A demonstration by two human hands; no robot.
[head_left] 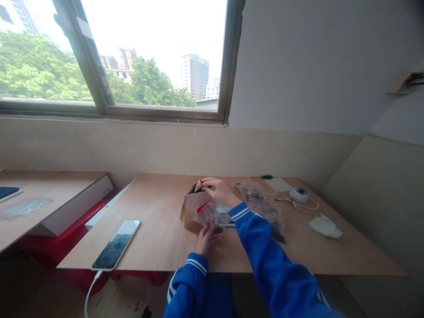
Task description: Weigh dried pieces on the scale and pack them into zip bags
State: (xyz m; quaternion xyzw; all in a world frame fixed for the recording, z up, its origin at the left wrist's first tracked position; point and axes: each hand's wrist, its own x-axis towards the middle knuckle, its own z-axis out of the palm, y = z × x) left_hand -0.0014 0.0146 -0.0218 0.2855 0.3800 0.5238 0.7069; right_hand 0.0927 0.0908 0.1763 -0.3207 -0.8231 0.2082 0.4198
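A brown paper bag [194,211] stands on the table, its top open and dark inside. My right hand [219,191] is at that opening, fingers closed around something at the rim beside a small tan piece [198,186]; I cannot tell whether the piece is a flap of the bag or a separate thing. Below it, my left hand [206,240] grips the lower end of a clear zip bag [212,213] with a red edge and dark contents. The zip bag leans against the front of the paper bag. A flat pale item partly shows behind it.
Several zip bags with dark contents [265,205] lie right of my hands. Farther right are a white dome camera [298,193] with a cable and a crumpled white wrapper [325,226]. A green-handled tool [266,177] lies at the back. A charging phone [116,245] rests front left.
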